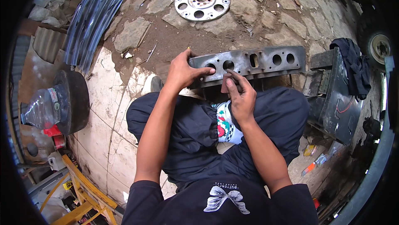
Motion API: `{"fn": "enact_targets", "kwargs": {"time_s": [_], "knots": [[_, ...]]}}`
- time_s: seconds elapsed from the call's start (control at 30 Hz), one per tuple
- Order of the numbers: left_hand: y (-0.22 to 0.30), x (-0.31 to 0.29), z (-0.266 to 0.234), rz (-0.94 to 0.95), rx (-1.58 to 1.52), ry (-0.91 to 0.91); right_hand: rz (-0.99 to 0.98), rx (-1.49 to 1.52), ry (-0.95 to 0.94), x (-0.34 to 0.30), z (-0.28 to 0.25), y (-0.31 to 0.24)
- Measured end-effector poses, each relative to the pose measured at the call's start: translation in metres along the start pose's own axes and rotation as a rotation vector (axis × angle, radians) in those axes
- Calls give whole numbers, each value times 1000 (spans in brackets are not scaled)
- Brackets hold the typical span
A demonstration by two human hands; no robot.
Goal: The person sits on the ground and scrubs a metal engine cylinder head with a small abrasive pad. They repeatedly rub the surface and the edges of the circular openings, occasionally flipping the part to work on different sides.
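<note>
A long grey metal part with round holes and one squarish opening, like an engine manifold [282,68], lies across in front of my knees. My left hand [181,71] grips its left end, thumb on the holed face near a round hole, the other fingers partly hidden behind the upper edge. In my right hand [244,100] is a small reddish-brown piece of sandpaper [225,84], pinched between thumb and fingers. The sandpaper is at the part's lower edge, and a fingertip reaches up near the second round hole. What supports the part underneath is mostly hidden.
On the stony ground ahead lies a round metal disc [202,2] with holes. Corrugated sheets [97,17] lie at far left, above a clear plastic bottle [41,108] and a black tyre-like ring [77,100]. At right a dark cloth [352,65] hangs over a metal box [338,104].
</note>
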State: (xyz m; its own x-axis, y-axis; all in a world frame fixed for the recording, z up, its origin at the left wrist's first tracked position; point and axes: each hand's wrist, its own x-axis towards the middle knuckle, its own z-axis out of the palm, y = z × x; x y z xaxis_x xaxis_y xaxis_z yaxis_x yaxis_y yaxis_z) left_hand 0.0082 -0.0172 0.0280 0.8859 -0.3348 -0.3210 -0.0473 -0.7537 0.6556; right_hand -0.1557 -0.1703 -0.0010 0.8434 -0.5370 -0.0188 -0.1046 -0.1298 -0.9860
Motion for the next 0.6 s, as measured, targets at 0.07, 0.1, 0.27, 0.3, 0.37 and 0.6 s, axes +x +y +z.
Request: {"fn": "enact_targets", "kwargs": {"time_s": [0.07,0.1,0.27,0.3,0.37,0.6], "knots": [[-22,6,-3,86,-210,-104,41,17,-2,0,-1,-1],[-29,7,-9,107,-350,-179,23,35,3,1,-1,-1],[-11,-4,-15,66,-213,-185,10,22,-17,0,0,-3],[-8,-4,-8,39,-177,-149,29,42,-19,0,-1,-4],[-2,-3,2,-11,-103,-77,65,79,-21,0,-3,-6],[-22,3,-20,42,-458,-268,43,64,-22,1,-2,-4]]}}
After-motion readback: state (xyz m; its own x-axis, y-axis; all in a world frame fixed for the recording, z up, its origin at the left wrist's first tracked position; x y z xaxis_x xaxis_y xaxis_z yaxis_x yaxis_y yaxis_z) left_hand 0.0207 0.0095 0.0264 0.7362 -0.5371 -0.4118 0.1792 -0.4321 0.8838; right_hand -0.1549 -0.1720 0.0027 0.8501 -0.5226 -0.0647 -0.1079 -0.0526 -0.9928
